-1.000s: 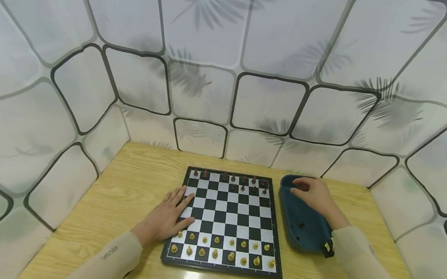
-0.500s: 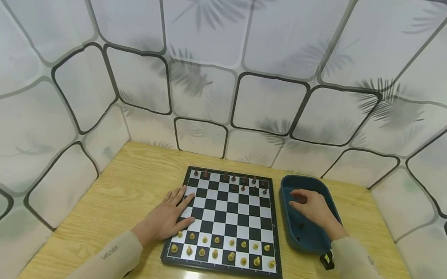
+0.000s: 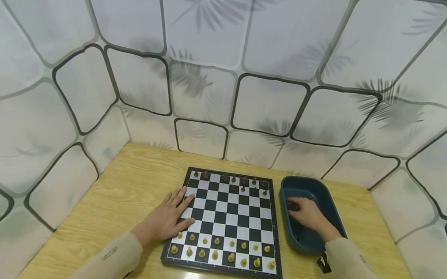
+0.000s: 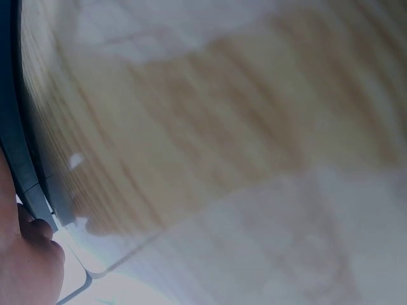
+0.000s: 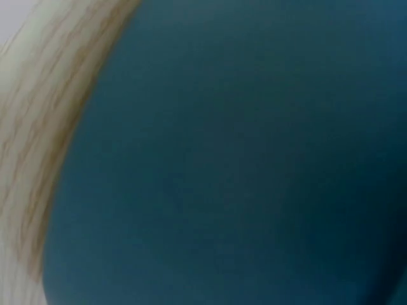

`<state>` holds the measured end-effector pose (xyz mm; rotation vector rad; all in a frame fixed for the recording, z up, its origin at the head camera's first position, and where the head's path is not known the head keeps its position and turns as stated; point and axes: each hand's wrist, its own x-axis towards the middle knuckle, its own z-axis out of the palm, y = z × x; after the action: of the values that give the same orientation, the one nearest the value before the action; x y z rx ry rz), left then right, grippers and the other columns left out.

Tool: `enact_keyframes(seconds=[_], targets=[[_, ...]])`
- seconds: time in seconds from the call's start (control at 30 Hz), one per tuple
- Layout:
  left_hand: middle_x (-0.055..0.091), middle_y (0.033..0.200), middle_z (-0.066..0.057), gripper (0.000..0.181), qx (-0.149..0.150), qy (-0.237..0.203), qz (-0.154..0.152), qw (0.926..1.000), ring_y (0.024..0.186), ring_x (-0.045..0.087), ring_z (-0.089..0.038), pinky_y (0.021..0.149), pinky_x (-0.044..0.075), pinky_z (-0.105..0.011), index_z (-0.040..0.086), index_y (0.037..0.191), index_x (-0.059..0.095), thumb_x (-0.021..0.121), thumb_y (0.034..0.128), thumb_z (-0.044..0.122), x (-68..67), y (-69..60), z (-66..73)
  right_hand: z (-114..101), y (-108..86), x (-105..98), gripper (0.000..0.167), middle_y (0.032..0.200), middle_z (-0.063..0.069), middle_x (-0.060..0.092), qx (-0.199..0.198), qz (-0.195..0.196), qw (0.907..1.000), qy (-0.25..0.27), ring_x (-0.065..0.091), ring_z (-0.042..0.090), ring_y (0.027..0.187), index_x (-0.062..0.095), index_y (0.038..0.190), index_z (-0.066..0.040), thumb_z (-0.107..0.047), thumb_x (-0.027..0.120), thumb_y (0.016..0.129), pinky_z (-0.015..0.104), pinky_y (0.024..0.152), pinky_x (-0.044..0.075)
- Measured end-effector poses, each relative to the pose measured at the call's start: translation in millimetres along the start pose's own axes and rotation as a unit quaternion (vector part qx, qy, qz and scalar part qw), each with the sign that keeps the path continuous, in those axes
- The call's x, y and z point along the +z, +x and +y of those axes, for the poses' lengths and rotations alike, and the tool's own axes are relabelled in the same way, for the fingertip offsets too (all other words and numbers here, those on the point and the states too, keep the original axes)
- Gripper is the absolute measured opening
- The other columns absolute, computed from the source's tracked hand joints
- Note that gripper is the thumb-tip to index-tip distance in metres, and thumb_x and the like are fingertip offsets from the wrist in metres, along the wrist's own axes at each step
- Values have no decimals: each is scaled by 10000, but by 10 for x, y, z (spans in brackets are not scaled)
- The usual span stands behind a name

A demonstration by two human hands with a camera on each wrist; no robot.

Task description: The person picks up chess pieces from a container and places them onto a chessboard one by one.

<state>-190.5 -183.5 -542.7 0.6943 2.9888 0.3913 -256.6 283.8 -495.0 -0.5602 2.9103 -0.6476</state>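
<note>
My left hand (image 3: pixel 166 218) lies flat with spread fingers over the left edge of the chessboard (image 3: pixel 227 207); the left wrist view shows part of this hand (image 4: pixel 32 270) beside the dark board edge (image 4: pixel 13 121). My right hand (image 3: pixel 310 216) is lowered into the blue tray (image 3: pixel 315 189), thumb and fingers bent downward. Something dark shows between its fingertips, too unclear to tell whether it is a held piece. The tray (image 5: pixel 222 152) fills most of the right wrist view, where no hand shows. A small dark piece (image 3: pixel 299 239) lies in the tray.
Yellow pieces (image 3: pixel 215 254) stand in two rows along the board's near side. Dark red pieces (image 3: pixel 234 178) stand at its far side. A black item with a yellow mark (image 3: pixel 323 263) is by my right wrist. The patterned wall covering (image 3: pixel 203 138) borders the wooden table (image 3: pixel 145 168).
My right hand has moved from the tray's far end toward its middle and lower, covering a small dark piece seen there before. My left hand has stayed in place.
</note>
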Motion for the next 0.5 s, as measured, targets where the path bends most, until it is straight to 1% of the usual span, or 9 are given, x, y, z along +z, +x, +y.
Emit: enact_keyframes(seconds=[0.1, 0.2, 0.33, 0.5], targets=[[124, 1761, -216, 846, -11, 2, 26, 10000, 1634, 168, -409, 1336, 176, -562, 132, 1688, 258, 367, 1059, 687, 8, -2, -3, -8, 11, 29, 431, 1184, 294, 732, -17, -19, 10000, -44, 708, 453, 1087, 671, 1285, 122, -94, 732, 917, 592, 919, 590], [126, 1761, -216, 847, -20, -2, 24, 10000, 1635, 168, -407, 1337, 174, -561, 131, 1687, 262, 365, 1058, 690, 5, -3, -1, -23, 20, 43, 416, 1186, 300, 730, -80, 15, 9999, -145, 693, 480, 1114, 688, 1254, 122, -92, 747, 903, 614, 952, 572], [121, 1761, -215, 848, -37, -5, -22, 10000, 1636, 162, -407, 1337, 171, -561, 132, 1688, 257, 366, 1058, 689, -3, -2, 4, -40, 30, 54, 377, 1138, 276, 747, -117, 45, 9998, -181, 703, 470, 1090, 716, 1208, 106, -84, 762, 886, 612, 951, 571], [119, 1762, -213, 849, -52, 17, -55, 10000, 1637, 159, -408, 1337, 170, -559, 135, 1690, 251, 361, 1058, 692, -5, -1, 7, -52, 42, 64, 337, 1132, 259, 756, -51, -4, 9998, -175, 706, 459, 1091, 732, 1182, 88, -80, 766, 892, 607, 957, 570]])
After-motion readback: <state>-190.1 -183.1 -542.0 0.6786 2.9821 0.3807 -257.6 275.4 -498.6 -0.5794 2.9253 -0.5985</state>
